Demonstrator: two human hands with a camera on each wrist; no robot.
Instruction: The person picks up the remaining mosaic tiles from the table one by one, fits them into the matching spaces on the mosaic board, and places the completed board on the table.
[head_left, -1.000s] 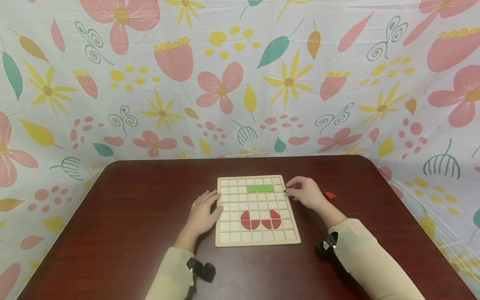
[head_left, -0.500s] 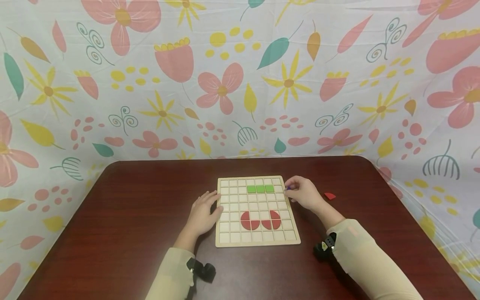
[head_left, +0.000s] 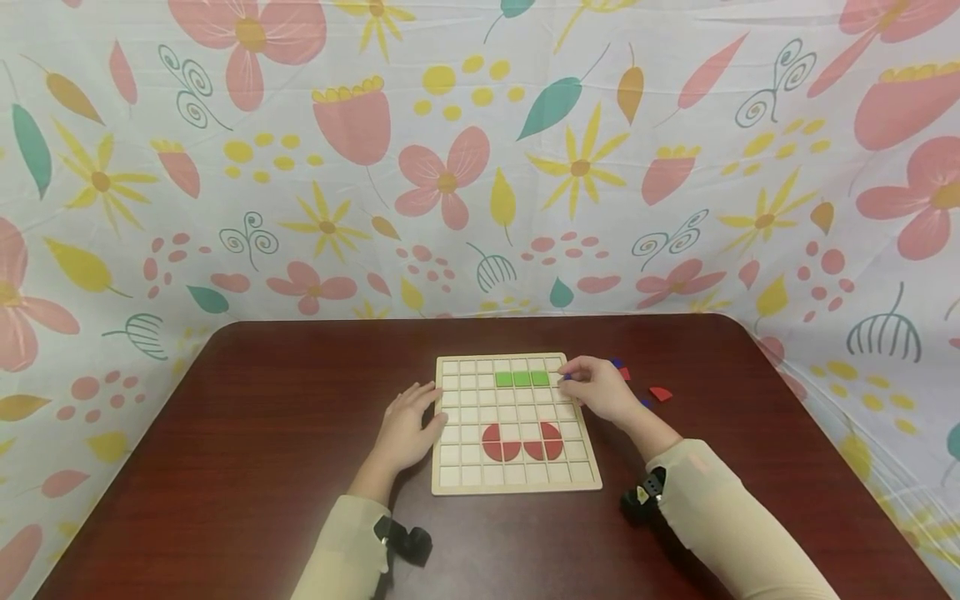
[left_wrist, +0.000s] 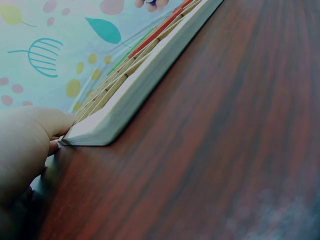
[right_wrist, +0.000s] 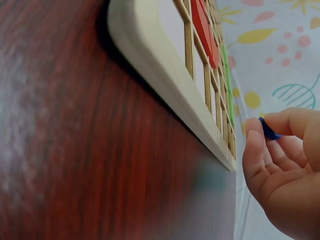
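From where I stand, the grid board (head_left: pixel 487 396) on the table (head_left: pixel 225 433) looks only partly filled: three green squares (head_left: pixel 521 379) sit side by side near its far edge, six red rounded pieces (head_left: pixel 553 442) in two groups nearer the person, and most cells are bare. Left over, beyond the right hand (head_left: pixel 603 392), lie two loose red pieces (head_left: pixel 660 393) and at least two loose blue pieces (head_left: pixel 617 363). That hand pinches a small blue piece (right_wrist: pixel 268 129) between thumb and fingertips at the board's right edge, level with the green row (whether it touches, I can't tell). From the right wrist, its long axis slants from upper left to lower right; which end leads is unclear. The left hand (head_left: pixel 405 429) lies relaxed, fingers loosely extended, against the board's left edge, grasping nothing.
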